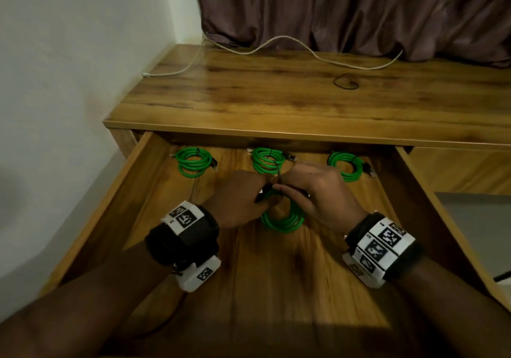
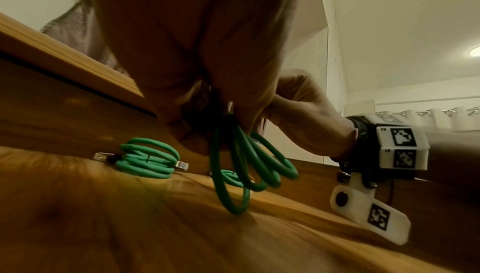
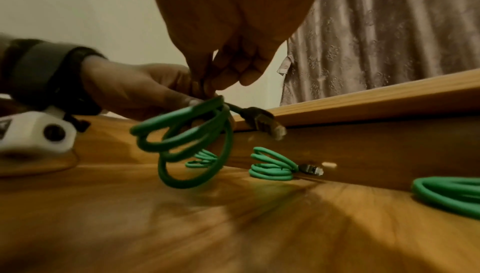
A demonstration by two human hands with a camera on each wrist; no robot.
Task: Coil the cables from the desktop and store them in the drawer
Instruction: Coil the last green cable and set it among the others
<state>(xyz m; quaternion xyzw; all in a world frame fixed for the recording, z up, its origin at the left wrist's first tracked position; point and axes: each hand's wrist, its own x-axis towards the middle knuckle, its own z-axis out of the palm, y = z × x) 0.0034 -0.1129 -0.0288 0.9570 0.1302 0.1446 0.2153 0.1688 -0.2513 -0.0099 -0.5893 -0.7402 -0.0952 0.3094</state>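
A coiled green cable (image 1: 282, 216) (image 2: 244, 166) (image 3: 192, 142) hangs just above the floor of the open wooden drawer (image 1: 171, 219). Both hands pinch its top together: my left hand (image 1: 243, 197) (image 3: 145, 90) from the left, my right hand (image 1: 318, 191) (image 2: 306, 117) from the right. One dark plug (image 3: 262, 121) sticks out of the coil to the right. Three tied green coils lie along the drawer's back: left coil (image 1: 193, 161), middle coil (image 1: 267, 161) (image 2: 148, 157) (image 3: 272, 167), right coil (image 1: 347, 165) (image 3: 449, 193).
On the desktop (image 1: 276, 94) lie a long white cable (image 1: 276, 43) along the back edge and a small black loop (image 1: 345, 81). A brown curtain (image 1: 359, 6) hangs behind. A wall (image 1: 69, 53) stands to the left of the desk.
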